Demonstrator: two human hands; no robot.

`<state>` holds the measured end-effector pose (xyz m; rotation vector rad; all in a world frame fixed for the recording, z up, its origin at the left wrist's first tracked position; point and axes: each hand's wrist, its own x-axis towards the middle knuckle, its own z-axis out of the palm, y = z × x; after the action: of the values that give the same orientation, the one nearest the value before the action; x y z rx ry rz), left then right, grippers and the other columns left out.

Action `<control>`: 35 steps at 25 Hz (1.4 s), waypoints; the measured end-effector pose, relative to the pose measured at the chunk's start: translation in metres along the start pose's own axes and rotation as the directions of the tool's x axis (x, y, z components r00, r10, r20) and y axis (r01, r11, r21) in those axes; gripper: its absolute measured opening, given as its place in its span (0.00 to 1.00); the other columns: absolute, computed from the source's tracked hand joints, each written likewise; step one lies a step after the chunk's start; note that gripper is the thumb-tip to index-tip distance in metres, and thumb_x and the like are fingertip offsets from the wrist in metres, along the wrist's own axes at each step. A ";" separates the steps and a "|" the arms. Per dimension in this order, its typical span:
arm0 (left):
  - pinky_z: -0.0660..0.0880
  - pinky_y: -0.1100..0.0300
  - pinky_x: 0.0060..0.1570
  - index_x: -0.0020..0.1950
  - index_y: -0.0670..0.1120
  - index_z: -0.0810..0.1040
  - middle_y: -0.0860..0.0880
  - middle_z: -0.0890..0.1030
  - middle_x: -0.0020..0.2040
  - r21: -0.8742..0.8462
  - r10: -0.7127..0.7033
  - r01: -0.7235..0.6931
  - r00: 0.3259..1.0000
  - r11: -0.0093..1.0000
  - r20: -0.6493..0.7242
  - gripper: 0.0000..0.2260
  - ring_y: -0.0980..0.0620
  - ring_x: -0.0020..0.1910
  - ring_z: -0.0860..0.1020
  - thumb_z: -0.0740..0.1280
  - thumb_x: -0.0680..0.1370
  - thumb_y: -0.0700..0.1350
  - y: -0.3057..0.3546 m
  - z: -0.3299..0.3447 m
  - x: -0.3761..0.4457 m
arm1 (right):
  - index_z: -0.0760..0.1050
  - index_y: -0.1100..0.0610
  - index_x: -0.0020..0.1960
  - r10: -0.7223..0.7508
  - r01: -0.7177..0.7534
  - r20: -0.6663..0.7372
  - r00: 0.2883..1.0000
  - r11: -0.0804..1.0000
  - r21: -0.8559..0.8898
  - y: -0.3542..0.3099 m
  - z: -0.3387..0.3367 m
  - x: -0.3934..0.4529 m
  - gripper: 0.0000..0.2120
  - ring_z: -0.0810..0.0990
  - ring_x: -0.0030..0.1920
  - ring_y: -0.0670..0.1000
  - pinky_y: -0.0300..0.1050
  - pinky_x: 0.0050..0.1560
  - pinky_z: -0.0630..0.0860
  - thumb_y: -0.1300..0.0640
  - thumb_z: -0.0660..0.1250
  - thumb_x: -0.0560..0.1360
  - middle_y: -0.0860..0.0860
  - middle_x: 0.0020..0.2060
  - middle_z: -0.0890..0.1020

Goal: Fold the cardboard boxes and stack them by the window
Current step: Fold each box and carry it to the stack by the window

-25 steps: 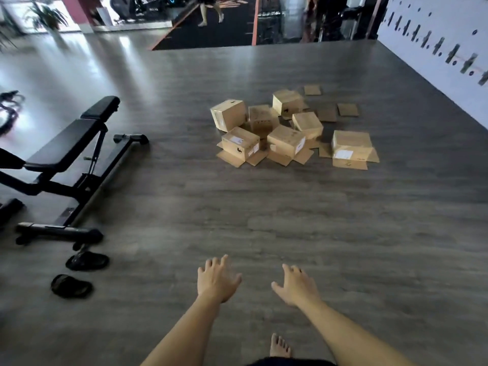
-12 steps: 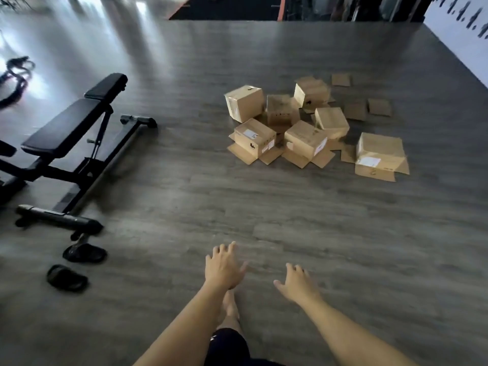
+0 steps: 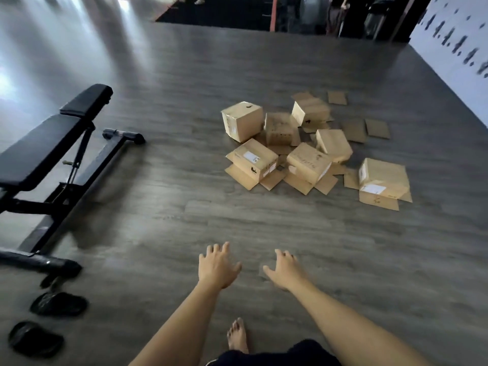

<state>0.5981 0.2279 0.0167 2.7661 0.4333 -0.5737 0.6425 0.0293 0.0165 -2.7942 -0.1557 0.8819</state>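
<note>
Plainly, nothing is held: the left hand point(image 3: 217, 268) and the right hand point(image 3: 283, 270) are both stretched forward over the grey plank floor point(image 3: 163, 228) with fingers spread and relaxed, well apart from the cardboard boxes point(image 3: 303, 146), which lie in a loose heap ahead and to the right, with no window stack to be seen. Seven boxes can be counted there, all upside down or on their sides, several with flaps splayed flat on the floor; four or so loose flat cardboard pieces point(image 3: 377, 128) are scattered behind them, though an exact count is prevented by overlap. Two black sandals point(image 3: 58, 303) are lying at lower left, one black weight bench point(image 3: 50, 143) stands to the left, and one bare foot point(image 3: 237, 335) is seen at the bottom edge. The likeliest trouble is judged to come from the splayed flaps: a bare foot could slip on loose cardboard over the smooth floor, or a box could be lifted by one flap and torn or dropped. A box leaning on its neighbour may also be toppled if the heap is pulled from the near side. On the carry to the window, the bench's foot bar and the sandals could be tripped over if the armful blocks the downward view.
</note>
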 end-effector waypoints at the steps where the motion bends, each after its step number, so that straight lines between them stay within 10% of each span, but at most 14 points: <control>1: 0.63 0.44 0.69 0.79 0.50 0.59 0.46 0.68 0.74 -0.005 -0.012 0.012 1.000 1.000 0.018 0.34 0.44 0.74 0.63 0.60 0.77 0.65 -0.006 -0.006 0.011 | 0.57 0.54 0.79 -0.008 0.008 0.011 1.000 1.000 0.010 -0.015 -0.006 0.010 0.36 0.65 0.74 0.58 0.54 0.70 0.68 0.37 0.61 0.78 0.55 0.75 0.65; 22: 0.67 0.46 0.66 0.73 0.49 0.66 0.47 0.70 0.72 -0.081 -0.312 0.319 0.946 0.944 0.088 0.30 0.45 0.72 0.66 0.59 0.78 0.66 -0.157 -0.175 0.321 | 0.62 0.55 0.76 -0.239 0.285 0.242 0.940 0.942 -0.176 -0.292 -0.135 0.361 0.34 0.67 0.72 0.58 0.54 0.67 0.67 0.35 0.60 0.78 0.55 0.73 0.68; 35: 0.68 0.47 0.66 0.73 0.48 0.67 0.47 0.71 0.71 -0.049 -0.199 0.204 0.975 0.978 0.101 0.32 0.45 0.72 0.67 0.60 0.77 0.67 -0.288 -0.343 0.616 | 0.66 0.58 0.73 -0.073 0.091 0.165 0.984 0.991 -0.103 -0.477 -0.264 0.577 0.32 0.74 0.66 0.60 0.52 0.61 0.73 0.38 0.62 0.77 0.57 0.69 0.72</control>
<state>1.1552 0.7475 -0.0024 2.6425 0.7025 -0.7251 1.2471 0.5433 0.0154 -2.7904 -0.3524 1.1097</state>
